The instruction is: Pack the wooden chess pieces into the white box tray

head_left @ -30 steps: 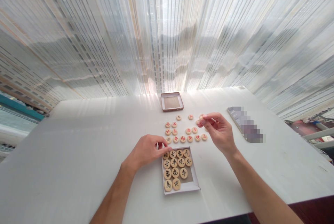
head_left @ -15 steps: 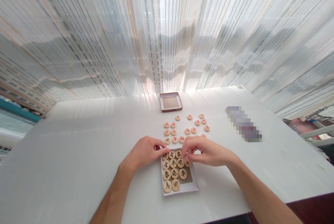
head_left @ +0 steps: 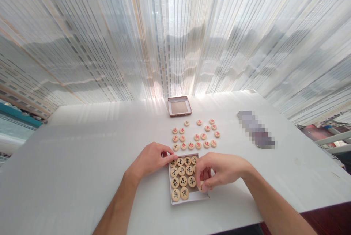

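Note:
Wooden Chinese chess pieces with black characters (head_left: pixel 183 181) lie in rows inside a shallow white box (head_left: pixel 189 200) in front of me. My left hand (head_left: pixel 153 159) is closed, thumb and fingertips gripping the box at its far left corner. Between the thumb and fingers of my right hand (head_left: pixel 216 172) is a chess piece (head_left: pixel 201 186), partly covered, low over the right side of the box. That hand also hides part of the pieces in the right column. A bare patch of the box floor shows at the near right.
Beyond the box, loose pieces, mostly with red characters (head_left: pixel 191 146), are spread on the white table (head_left: pixel 104 147). Farther back stands the open box lid (head_left: pixel 180 114). A blurred-out flat object (head_left: pixel 256 131) lies at the right. Striped sheer curtains (head_left: pixel 164 34) hang behind the table.
My right hand has moved from the far right corner of the box toward me, carrying a piece. The far right piece and more red pieces now show. My left hand has stayed put.

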{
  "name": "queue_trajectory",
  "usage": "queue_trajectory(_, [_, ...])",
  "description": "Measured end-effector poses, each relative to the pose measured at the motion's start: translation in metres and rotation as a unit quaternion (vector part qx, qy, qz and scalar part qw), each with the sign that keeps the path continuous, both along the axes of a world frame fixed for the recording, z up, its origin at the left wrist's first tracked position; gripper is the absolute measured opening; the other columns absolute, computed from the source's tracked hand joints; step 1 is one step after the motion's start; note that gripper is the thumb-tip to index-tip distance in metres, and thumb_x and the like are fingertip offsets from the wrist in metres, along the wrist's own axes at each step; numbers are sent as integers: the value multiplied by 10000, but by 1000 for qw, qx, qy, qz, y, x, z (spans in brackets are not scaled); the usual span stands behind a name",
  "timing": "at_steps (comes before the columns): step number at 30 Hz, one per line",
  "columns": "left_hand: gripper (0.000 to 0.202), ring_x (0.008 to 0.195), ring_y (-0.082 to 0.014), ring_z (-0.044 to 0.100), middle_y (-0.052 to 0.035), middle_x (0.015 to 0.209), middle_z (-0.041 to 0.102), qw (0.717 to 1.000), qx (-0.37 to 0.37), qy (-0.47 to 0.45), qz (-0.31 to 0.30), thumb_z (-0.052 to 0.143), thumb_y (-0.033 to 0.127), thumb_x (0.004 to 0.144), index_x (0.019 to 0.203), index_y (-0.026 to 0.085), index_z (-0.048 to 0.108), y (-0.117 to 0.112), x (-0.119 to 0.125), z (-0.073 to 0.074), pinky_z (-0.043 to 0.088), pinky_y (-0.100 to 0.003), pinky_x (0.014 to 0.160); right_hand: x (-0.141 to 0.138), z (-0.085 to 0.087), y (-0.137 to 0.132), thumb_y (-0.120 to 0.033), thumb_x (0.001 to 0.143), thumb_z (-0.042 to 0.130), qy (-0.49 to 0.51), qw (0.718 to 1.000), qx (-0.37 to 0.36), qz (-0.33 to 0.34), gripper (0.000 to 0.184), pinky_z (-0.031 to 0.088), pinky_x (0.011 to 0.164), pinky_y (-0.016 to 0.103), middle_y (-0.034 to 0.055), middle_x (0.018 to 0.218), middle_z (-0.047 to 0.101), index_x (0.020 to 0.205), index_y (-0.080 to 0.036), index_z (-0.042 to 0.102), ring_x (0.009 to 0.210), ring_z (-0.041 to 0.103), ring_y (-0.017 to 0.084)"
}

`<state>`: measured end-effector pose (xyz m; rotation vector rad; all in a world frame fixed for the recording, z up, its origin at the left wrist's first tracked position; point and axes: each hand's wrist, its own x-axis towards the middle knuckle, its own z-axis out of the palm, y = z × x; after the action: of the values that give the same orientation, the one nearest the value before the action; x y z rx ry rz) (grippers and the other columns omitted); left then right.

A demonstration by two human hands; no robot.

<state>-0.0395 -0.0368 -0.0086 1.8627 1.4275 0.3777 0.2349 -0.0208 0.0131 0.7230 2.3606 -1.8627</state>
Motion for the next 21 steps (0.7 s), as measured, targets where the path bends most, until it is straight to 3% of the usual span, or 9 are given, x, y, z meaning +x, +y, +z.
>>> queue_trajectory(5, [334,635,-172,610,-10,705,738,1000,-9,1,2,608,525,840,832,261,813,0,0,1,414,-242,584,0,-3,-1,-369,820,727,-30,999,11,0,214,509,572,183,-3,777,725,956,-210,770,549,635,95])
queue_trajectory(14, [394,463,-132,560,7,643,693,998,-67,-15,17,621,582,825,773,211,741,-1,-6,0,413,-245,521,2,-1,0,-312,804,752,-12,997,77,-11,150,502,640,185,-4,816,737,917,-219,783,686,647,120])
queue_trajectory(21, [384,481,-136,570,2,656,701,997,-78,-19,12,615,570,840,795,209,737,0,-8,1,429,-249,546,1,-4,-2,-295,817,740,-15,994,107,-26,123,486,627,198,-5,804,729,905,-216,772,689,642,127])
